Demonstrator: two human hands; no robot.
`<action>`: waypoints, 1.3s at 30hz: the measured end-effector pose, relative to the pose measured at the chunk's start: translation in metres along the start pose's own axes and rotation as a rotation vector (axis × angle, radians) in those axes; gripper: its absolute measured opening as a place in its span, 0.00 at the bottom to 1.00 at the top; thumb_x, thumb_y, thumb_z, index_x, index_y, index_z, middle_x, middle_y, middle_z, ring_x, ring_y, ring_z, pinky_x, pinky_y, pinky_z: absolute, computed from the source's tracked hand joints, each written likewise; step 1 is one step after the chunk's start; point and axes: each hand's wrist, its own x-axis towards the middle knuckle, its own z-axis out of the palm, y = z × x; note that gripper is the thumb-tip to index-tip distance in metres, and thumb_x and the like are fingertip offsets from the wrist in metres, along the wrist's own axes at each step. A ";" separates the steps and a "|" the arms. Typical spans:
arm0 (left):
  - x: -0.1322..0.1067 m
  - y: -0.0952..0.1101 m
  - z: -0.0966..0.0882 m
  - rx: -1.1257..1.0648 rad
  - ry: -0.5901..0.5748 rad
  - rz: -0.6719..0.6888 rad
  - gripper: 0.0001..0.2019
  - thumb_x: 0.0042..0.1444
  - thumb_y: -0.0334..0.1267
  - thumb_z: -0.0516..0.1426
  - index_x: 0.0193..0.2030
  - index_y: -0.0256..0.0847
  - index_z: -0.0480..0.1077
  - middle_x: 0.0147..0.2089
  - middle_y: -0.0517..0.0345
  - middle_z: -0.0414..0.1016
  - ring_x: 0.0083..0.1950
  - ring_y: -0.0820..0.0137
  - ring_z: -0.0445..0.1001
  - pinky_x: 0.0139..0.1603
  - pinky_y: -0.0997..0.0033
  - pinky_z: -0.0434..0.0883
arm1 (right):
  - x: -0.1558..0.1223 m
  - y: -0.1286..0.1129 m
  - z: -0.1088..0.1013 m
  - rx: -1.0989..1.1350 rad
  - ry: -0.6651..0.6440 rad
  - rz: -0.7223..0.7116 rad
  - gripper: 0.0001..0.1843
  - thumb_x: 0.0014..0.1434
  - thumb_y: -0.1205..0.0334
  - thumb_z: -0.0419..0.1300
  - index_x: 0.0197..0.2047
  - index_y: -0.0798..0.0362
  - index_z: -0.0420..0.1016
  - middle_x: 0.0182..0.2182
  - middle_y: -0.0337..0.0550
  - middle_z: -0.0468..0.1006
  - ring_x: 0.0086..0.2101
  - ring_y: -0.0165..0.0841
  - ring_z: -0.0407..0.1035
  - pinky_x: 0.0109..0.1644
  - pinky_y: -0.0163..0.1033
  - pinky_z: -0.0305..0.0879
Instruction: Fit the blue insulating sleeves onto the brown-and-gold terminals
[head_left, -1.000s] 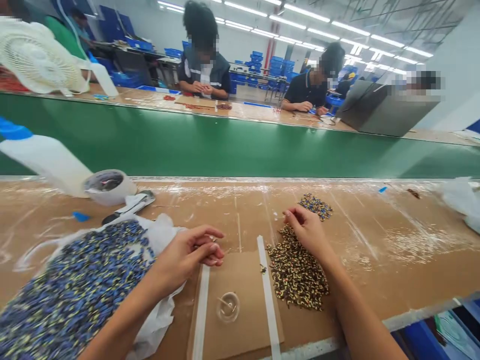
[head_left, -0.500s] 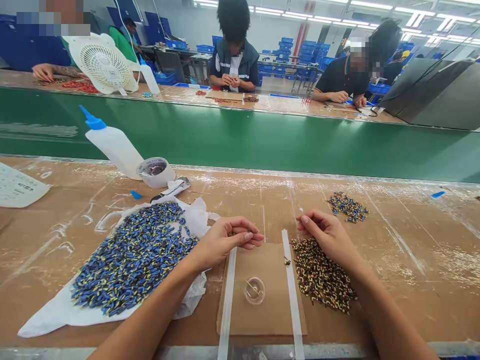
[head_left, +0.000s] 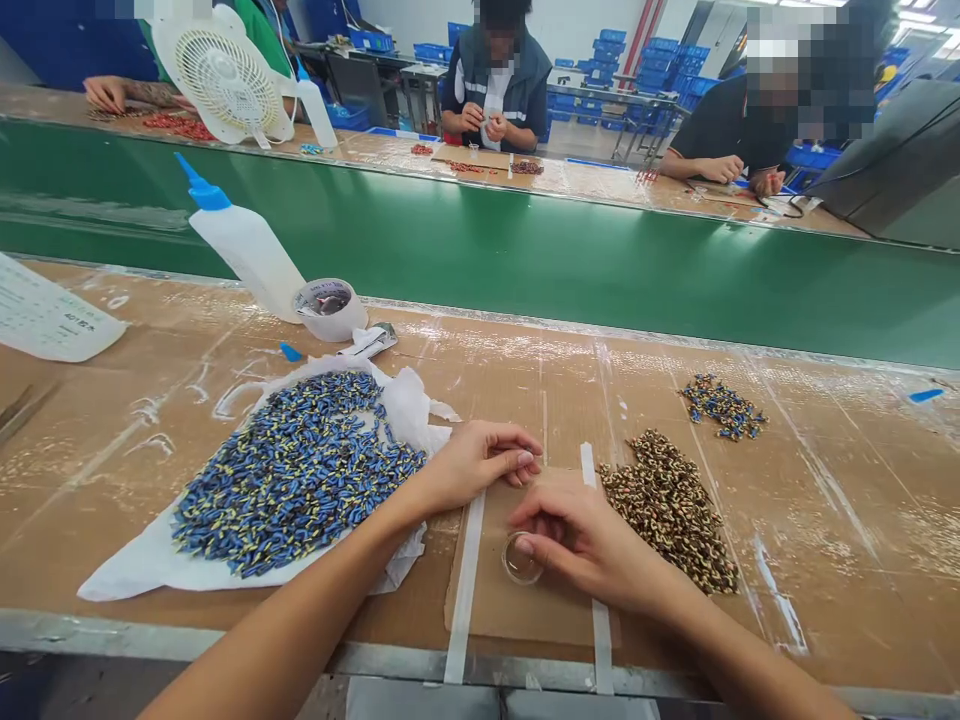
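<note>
My left hand [head_left: 487, 462] is closed, thumb against fingertips, above the far left part of a cardboard pad [head_left: 499, 615]. Whatever it pinches is too small to make out. My right hand [head_left: 581, 540] reaches over the pad, with thumb and forefinger drawn together at a small clear round dish [head_left: 517, 572]. Its fingers cover part of the dish, and what they grip is hidden. Left of my left hand, many small blue, yellow and black pieces [head_left: 292, 480] lie heaped on a white sheet [head_left: 124, 575]. A pile of black, cream and reddish pieces [head_left: 671, 510] sits right of the pad.
A small heap of blue-and-black pieces [head_left: 724, 405] lies farther right. Behind the sheet are a white squeeze bottle [head_left: 251, 255] with a blue nozzle and a tape roll [head_left: 331, 310]. Beyond a green belt [head_left: 480, 240], other people work near a fan [head_left: 221, 75].
My right hand has moved left and nearer, from beside the dark pile to the dish. The stick seen in the dish before no longer shows. The camera view has shifted and tilted.
</note>
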 end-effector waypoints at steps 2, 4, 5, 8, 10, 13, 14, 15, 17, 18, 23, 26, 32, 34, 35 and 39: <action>0.000 0.000 0.000 0.015 -0.005 0.009 0.08 0.60 0.36 0.55 0.43 0.36 0.73 0.38 0.52 0.78 0.35 0.74 0.74 0.39 0.72 0.72 | 0.002 0.001 0.005 0.004 0.004 0.002 0.08 0.61 0.58 0.59 0.41 0.52 0.74 0.26 0.37 0.70 0.25 0.28 0.63 0.28 0.32 0.57; 0.000 0.001 0.001 0.027 -0.014 0.010 0.07 0.60 0.35 0.56 0.42 0.36 0.73 0.38 0.52 0.78 0.35 0.74 0.74 0.40 0.72 0.72 | 0.004 0.001 0.008 -0.002 0.023 -0.002 0.06 0.61 0.59 0.60 0.38 0.52 0.74 0.26 0.37 0.70 0.25 0.28 0.62 0.28 0.32 0.57; 0.000 0.001 0.001 0.032 -0.019 0.008 0.07 0.59 0.35 0.56 0.42 0.36 0.73 0.38 0.52 0.78 0.35 0.73 0.74 0.39 0.71 0.72 | 0.005 0.002 0.008 -0.004 0.029 -0.006 0.05 0.61 0.60 0.60 0.37 0.52 0.75 0.26 0.37 0.70 0.25 0.28 0.62 0.28 0.32 0.57; 0.001 0.003 0.002 0.042 -0.021 0.003 0.06 0.59 0.35 0.56 0.41 0.36 0.72 0.37 0.52 0.79 0.36 0.72 0.75 0.40 0.70 0.72 | 0.007 0.002 0.009 -0.003 0.017 -0.033 0.03 0.60 0.63 0.60 0.35 0.53 0.75 0.27 0.38 0.71 0.27 0.28 0.63 0.29 0.32 0.58; 0.001 0.004 0.002 0.054 -0.016 0.010 0.06 0.59 0.35 0.56 0.41 0.36 0.72 0.37 0.52 0.79 0.38 0.70 0.76 0.42 0.68 0.72 | 0.007 0.002 0.008 -0.003 0.001 -0.053 0.03 0.60 0.64 0.60 0.35 0.52 0.74 0.29 0.39 0.71 0.29 0.28 0.64 0.31 0.33 0.59; 0.001 0.004 0.003 0.067 -0.013 0.017 0.06 0.59 0.35 0.56 0.41 0.36 0.71 0.37 0.52 0.79 0.39 0.70 0.76 0.42 0.67 0.72 | 0.005 0.001 0.002 -0.020 0.011 -0.065 0.02 0.60 0.66 0.59 0.35 0.52 0.72 0.31 0.39 0.71 0.31 0.29 0.65 0.33 0.34 0.60; 0.001 0.004 0.003 0.063 -0.013 0.015 0.06 0.60 0.35 0.56 0.41 0.36 0.71 0.37 0.52 0.79 0.39 0.70 0.76 0.41 0.68 0.72 | 0.003 0.000 -0.001 -0.029 0.019 -0.066 0.02 0.60 0.67 0.59 0.34 0.52 0.71 0.31 0.39 0.71 0.31 0.29 0.64 0.33 0.34 0.60; 0.000 0.003 0.003 0.056 -0.015 0.011 0.06 0.60 0.35 0.56 0.41 0.35 0.71 0.37 0.52 0.79 0.38 0.70 0.76 0.40 0.68 0.72 | 0.002 0.000 -0.004 -0.036 0.022 -0.064 0.03 0.60 0.67 0.58 0.33 0.52 0.70 0.30 0.38 0.70 0.31 0.29 0.64 0.33 0.34 0.60; 0.000 0.002 0.004 0.039 -0.018 0.003 0.06 0.60 0.35 0.56 0.41 0.35 0.71 0.37 0.51 0.79 0.37 0.70 0.76 0.39 0.69 0.72 | -0.001 0.000 -0.010 -0.036 0.006 -0.053 0.04 0.60 0.66 0.58 0.32 0.52 0.69 0.29 0.38 0.69 0.30 0.29 0.63 0.33 0.34 0.60; 0.000 0.001 0.004 0.034 -0.019 -0.001 0.06 0.60 0.35 0.56 0.41 0.35 0.70 0.37 0.51 0.79 0.37 0.71 0.76 0.39 0.69 0.72 | -0.002 0.000 -0.012 -0.026 -0.009 -0.044 0.04 0.61 0.66 0.57 0.32 0.51 0.69 0.29 0.38 0.69 0.30 0.29 0.63 0.33 0.34 0.60; 0.000 0.001 0.005 0.040 -0.018 -0.008 0.07 0.59 0.35 0.56 0.42 0.35 0.70 0.37 0.50 0.79 0.37 0.69 0.76 0.40 0.67 0.73 | -0.003 0.002 -0.014 0.121 -0.019 0.049 0.08 0.62 0.59 0.57 0.32 0.51 0.70 0.27 0.38 0.69 0.27 0.29 0.62 0.30 0.34 0.60; 0.000 0.003 0.006 0.050 -0.018 -0.012 0.07 0.59 0.36 0.57 0.43 0.35 0.70 0.37 0.51 0.79 0.36 0.70 0.77 0.40 0.67 0.73 | -0.004 0.004 -0.013 0.276 0.042 0.138 0.10 0.62 0.54 0.57 0.33 0.51 0.70 0.28 0.39 0.71 0.29 0.30 0.65 0.33 0.35 0.64; -0.002 0.003 0.010 0.009 -0.064 -0.035 0.08 0.60 0.38 0.57 0.42 0.35 0.71 0.36 0.50 0.79 0.35 0.70 0.77 0.40 0.67 0.75 | -0.007 0.006 -0.023 0.390 0.389 0.080 0.06 0.61 0.58 0.60 0.36 0.51 0.72 0.31 0.42 0.77 0.30 0.30 0.72 0.35 0.36 0.71; -0.002 0.002 0.011 0.004 -0.071 -0.041 0.09 0.60 0.38 0.57 0.41 0.35 0.71 0.37 0.50 0.79 0.36 0.70 0.77 0.40 0.67 0.75 | -0.006 0.008 -0.025 0.348 0.549 0.050 0.04 0.61 0.60 0.61 0.37 0.51 0.73 0.32 0.43 0.78 0.31 0.30 0.72 0.36 0.36 0.72; -0.002 0.001 0.012 0.008 -0.072 -0.040 0.09 0.60 0.39 0.57 0.41 0.35 0.71 0.37 0.50 0.79 0.36 0.70 0.77 0.40 0.67 0.75 | -0.005 0.010 -0.025 0.324 0.609 0.042 0.04 0.61 0.61 0.61 0.37 0.51 0.73 0.32 0.43 0.78 0.31 0.30 0.72 0.36 0.36 0.72; -0.002 0.000 0.013 0.049 -0.074 -0.029 0.08 0.59 0.38 0.57 0.41 0.35 0.73 0.38 0.49 0.79 0.37 0.70 0.76 0.40 0.68 0.74 | 0.000 0.013 -0.024 0.269 0.705 0.050 0.03 0.61 0.61 0.61 0.37 0.51 0.73 0.31 0.42 0.78 0.31 0.31 0.73 0.36 0.37 0.72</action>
